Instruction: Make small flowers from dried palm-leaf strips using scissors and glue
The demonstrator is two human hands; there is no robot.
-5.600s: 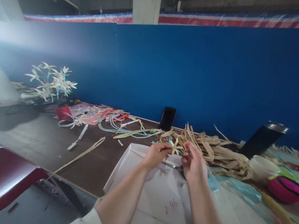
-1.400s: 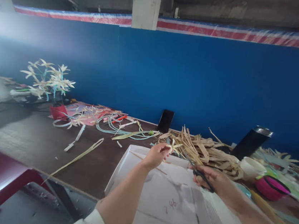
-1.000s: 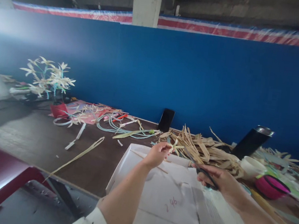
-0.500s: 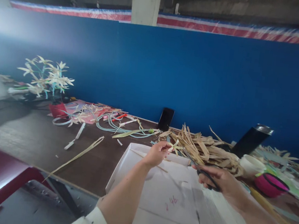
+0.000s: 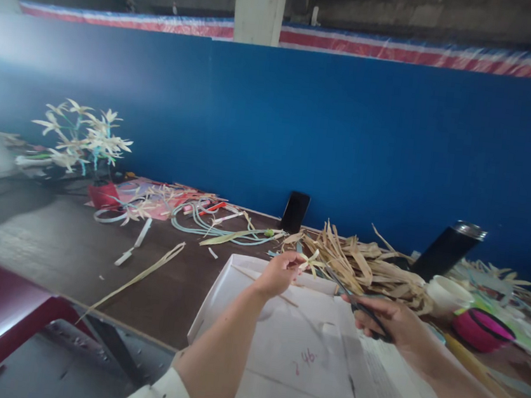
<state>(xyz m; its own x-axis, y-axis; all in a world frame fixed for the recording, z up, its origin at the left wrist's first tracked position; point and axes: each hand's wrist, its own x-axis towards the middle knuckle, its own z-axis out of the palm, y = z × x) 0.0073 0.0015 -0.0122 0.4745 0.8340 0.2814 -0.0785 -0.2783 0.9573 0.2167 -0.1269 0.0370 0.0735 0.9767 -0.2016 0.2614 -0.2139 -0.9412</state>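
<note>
Above the far edge of a white cardboard box lid [image 5: 271,353], my left hand [image 5: 281,272] pinches a small pale flower [image 5: 312,263] with narrow pointed petals. My right hand [image 5: 388,321] is closed around the dark handles of a pair of scissors [image 5: 370,313]. Their blades point up and left, with the tips close by the flower's right side; I cannot tell whether they touch a petal. Thin sticks [image 5: 288,300] lie in the lid under my left hand. Red handwriting marks the lid, and a printed paper sheet [image 5: 400,384] lies under my right forearm.
A heap of dried husk strips [image 5: 359,261] lies behind my hands. A phone [image 5: 295,212] leans on the blue partition [image 5: 349,138]. At right are a black flask [image 5: 446,251], a white cup [image 5: 447,295] and a pink pouch [image 5: 483,329]. Finished-looking flowers [image 5: 85,134] stand at left.
Almost nothing differs. My right hand and the scissors sit very slightly further right; the flower stays in my left hand.
</note>
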